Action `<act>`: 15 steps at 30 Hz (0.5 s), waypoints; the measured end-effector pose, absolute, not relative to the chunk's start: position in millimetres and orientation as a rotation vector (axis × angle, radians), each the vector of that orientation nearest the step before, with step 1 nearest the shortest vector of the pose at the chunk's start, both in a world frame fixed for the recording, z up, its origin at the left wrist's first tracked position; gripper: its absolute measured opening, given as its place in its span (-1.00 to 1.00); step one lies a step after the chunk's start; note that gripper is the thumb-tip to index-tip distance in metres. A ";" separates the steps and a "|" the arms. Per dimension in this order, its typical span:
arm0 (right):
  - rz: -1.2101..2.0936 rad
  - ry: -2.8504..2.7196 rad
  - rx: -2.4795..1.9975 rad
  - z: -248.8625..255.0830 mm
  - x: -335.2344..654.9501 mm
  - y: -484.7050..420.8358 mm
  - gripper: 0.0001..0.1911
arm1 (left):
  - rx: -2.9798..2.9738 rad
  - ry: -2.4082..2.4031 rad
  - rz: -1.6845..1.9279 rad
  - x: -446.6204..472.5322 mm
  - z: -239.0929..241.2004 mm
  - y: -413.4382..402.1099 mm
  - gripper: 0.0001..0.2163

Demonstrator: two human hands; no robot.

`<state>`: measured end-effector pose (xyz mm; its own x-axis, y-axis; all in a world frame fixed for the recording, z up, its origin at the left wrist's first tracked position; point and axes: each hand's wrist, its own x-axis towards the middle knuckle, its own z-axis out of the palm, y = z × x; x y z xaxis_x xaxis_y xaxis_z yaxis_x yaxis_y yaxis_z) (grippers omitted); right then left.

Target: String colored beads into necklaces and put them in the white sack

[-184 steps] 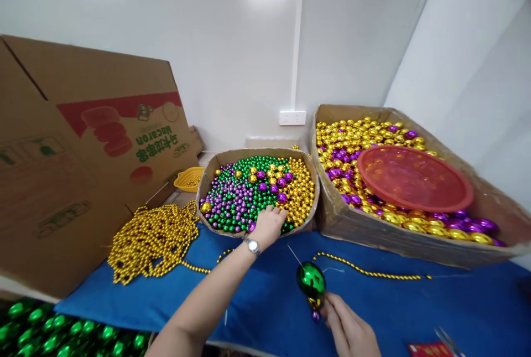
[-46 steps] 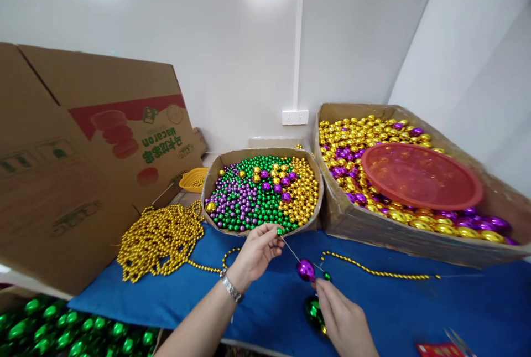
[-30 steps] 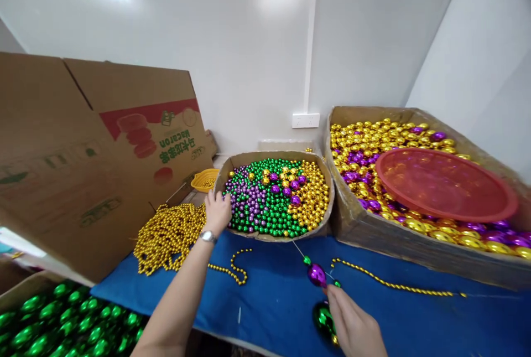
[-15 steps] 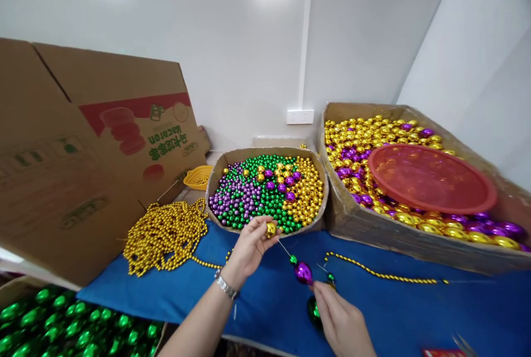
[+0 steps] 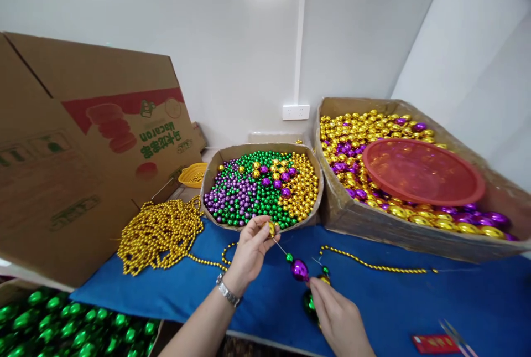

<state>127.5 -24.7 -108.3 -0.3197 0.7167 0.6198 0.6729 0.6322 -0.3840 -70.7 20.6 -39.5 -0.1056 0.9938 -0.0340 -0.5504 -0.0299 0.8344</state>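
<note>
My left hand (image 5: 254, 243), with a metal watch at the wrist, pinches a shiny gold bead (image 5: 272, 229) in front of the bead box. A thin string or wire runs from that bead down to a small green bead (image 5: 289, 257) and a large purple bead (image 5: 299, 270). My right hand (image 5: 338, 312) is closed on the strand just below the purple bead; its fingertips hide what exactly they grip. A large green bead (image 5: 309, 303) and a small green bead (image 5: 326, 270) hang or lie beside the right fingers, partly hidden.
A cardboard box (image 5: 262, 224) holds small green, purple and gold beads. Right of it, a bigger box (image 5: 398, 241) carries a red basin (image 5: 423, 171). Gold bead strands (image 5: 160, 235) lie left. Tweezers (image 5: 458, 337) and a red packet (image 5: 435, 343) lie front right. Large green beads (image 5: 70, 324) fill a box below left.
The view has shifted slightly, bringing the red packet and tweezers further into sight. Both hands keep nearly the same grip on the gold bead and the strand.
</note>
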 end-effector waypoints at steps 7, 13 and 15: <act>0.092 -2.017 -1.143 -103.6 121.9 -24.9 -0.68 | 0.955 1.014 1.512 -54.3 -48.3 6.4 -0.69; 0.287 -1.998 -1.094 -105.0 126.9 -23.9 -0.70 | 0.820 0.891 1.482 -54.1 -50.4 3.8 -0.73; 0.369 -1.994 -1.071 -107.6 128.5 -24.3 -0.68 | 0.859 0.904 1.517 -54.7 -51.9 3.9 -0.72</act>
<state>128.5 -24.3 -107.6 -0.2988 0.7950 0.5279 0.5538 0.5949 -0.5826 -54.7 3.9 -51.9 -0.1182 0.9921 0.0419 -0.4351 -0.0897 0.8959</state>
